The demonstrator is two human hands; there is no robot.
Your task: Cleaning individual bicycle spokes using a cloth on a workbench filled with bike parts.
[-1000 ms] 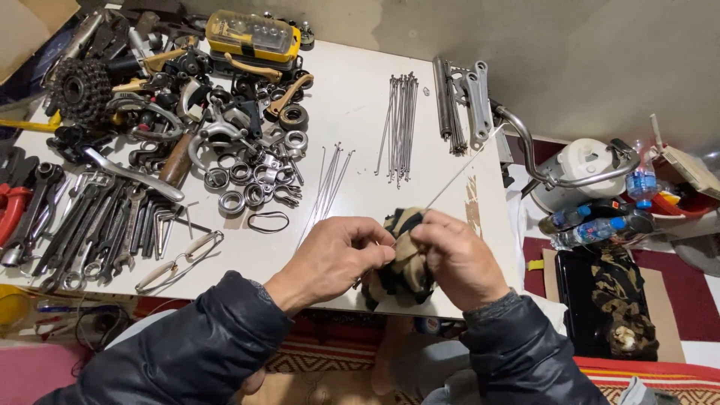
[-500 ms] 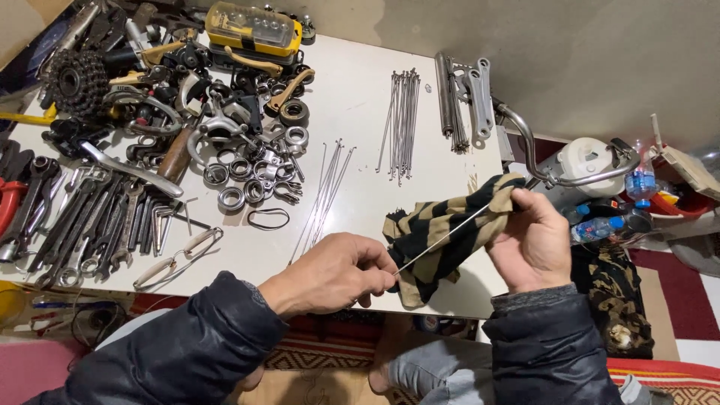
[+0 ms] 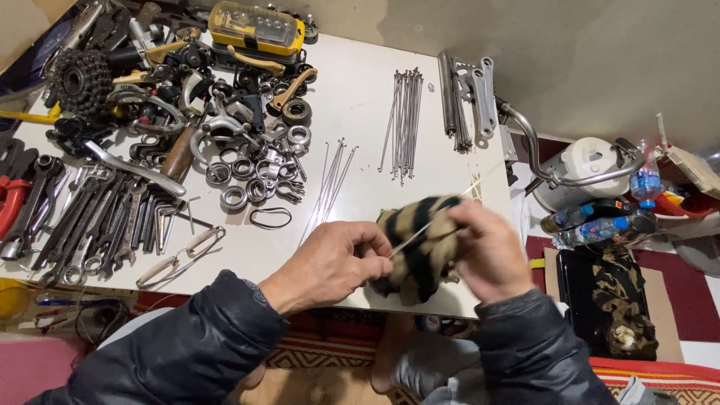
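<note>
My left hand (image 3: 337,262) pinches the near end of a thin metal spoke (image 3: 417,233) at the front edge of the white table (image 3: 360,112). My right hand (image 3: 487,251) is closed around a black-and-tan striped rag (image 3: 416,247), and the rag is wrapped around the spoke. The spoke's far end pokes out past the rag toward the upper right. A small group of loose spokes (image 3: 330,184) lies just beyond my left hand, and a bigger bundle of spokes (image 3: 403,120) lies farther back.
The table's left half is covered with wrenches (image 3: 90,225), rings and bearings (image 3: 247,180), a cog cluster (image 3: 79,79), a yellow bit case (image 3: 255,30) and glasses (image 3: 176,259). Crank arms (image 3: 469,97) lie at the back right. Bottles (image 3: 592,221) and a white kettle (image 3: 589,169) stand right of the table.
My right hand has slid the rag back down the spoke toward my left hand, after pulling it out to the spoke's far end half a second ago. The left hand stays put.
</note>
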